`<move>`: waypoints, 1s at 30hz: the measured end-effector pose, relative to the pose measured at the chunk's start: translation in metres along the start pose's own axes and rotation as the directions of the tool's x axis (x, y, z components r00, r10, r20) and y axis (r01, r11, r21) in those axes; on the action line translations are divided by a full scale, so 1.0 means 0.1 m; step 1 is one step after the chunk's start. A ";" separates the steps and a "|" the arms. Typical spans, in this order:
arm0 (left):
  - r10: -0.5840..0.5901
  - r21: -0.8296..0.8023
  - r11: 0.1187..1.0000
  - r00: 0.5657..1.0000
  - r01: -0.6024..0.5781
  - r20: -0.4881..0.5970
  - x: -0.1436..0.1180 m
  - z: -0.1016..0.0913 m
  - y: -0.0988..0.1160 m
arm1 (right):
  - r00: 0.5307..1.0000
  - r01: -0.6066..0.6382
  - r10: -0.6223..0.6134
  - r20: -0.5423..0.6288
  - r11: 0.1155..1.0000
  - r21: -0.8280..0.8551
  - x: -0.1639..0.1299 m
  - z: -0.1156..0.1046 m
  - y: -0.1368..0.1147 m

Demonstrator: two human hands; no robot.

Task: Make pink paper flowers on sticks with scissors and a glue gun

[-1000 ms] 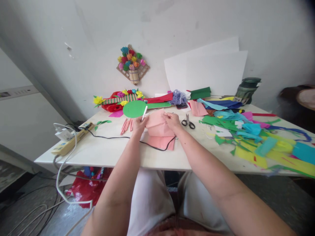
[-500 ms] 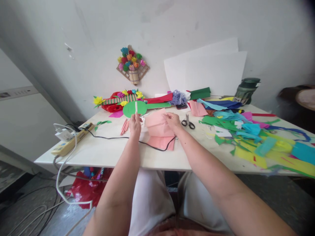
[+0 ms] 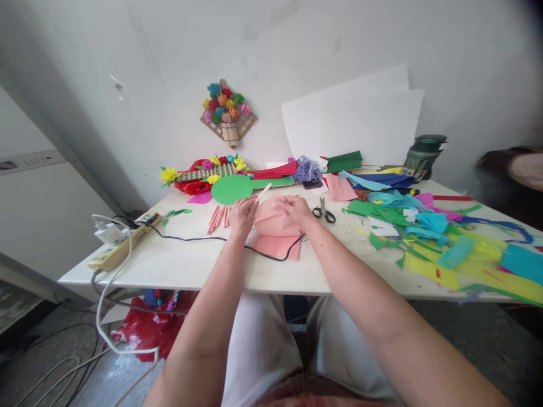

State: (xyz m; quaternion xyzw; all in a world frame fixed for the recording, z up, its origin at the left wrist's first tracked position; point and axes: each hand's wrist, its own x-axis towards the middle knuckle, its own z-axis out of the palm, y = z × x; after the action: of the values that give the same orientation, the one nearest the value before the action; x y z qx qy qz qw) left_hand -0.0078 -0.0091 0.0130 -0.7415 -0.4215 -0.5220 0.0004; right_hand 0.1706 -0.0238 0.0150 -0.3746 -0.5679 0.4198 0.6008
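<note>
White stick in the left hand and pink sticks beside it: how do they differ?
The white stick is pale, whereas the pink sticks are clearly pink.
The white stick is gripped in the left hand, its free end angled upward; the pink sticks lie on the table.
The white stick is single, while the pink sticks form a loose group of several.
Both are slim and straight.

Pink paper [image 3: 276, 225] is creased; a white stick [image 3: 264, 193] slants nearby.

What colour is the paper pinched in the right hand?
The paper in the right hand is light salmon pink; the head view shows it best.
</note>
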 end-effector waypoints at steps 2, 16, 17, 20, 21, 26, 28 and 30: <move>-0.002 -0.028 1.000 0.998 0.003 0.055 -0.01 0.01 0.02 | 1.000 0.007 -0.007 -0.005 1.000 0.003 0.00 0.00 0.00; -0.190 -0.255 0.941 0.970 0.223 0.149 -0.02 0.02 0.04 | 1.000 0.005 -0.007 0.029 0.998 0.066 0.00 -0.05 0.03; -0.177 -0.256 0.944 0.973 0.210 0.145 -0.02 0.03 0.03 | 0.999 0.011 -0.015 0.041 0.996 0.087 0.00 -0.04 0.03; -0.139 -0.233 0.958 0.981 0.168 0.138 -0.02 0.04 0.02 | 0.998 0.013 -0.020 0.052 0.992 0.124 0.00 -0.04 0.03; -0.134 -0.225 0.961 0.981 0.163 0.138 -0.02 0.05 0.02 | 0.999 0.010 -0.016 0.047 0.993 0.118 -0.01 -0.04 0.02; -0.140 -0.189 0.967 0.976 0.171 0.166 -0.02 0.04 0.04 | 0.999 -0.008 0.005 0.042 0.998 0.067 -0.02 -0.05 0.01; -0.127 -0.176 0.972 0.977 0.157 0.172 -0.02 0.05 0.04 | 0.998 -0.023 0.019 0.054 0.996 0.089 -0.02 -0.06 -0.01; -0.103 -0.182 0.974 0.980 0.134 0.172 -0.03 0.05 0.04 | 0.998 -0.040 0.035 0.051 0.995 0.097 -0.03 -0.05 -0.03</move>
State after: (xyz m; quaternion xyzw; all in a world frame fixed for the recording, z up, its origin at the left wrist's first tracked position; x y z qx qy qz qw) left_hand -0.0020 -0.0109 0.0103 -0.7514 -0.4112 -0.4975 -0.1369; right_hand 0.1762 -0.0273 0.0161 -0.3448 -0.5542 0.4672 0.5964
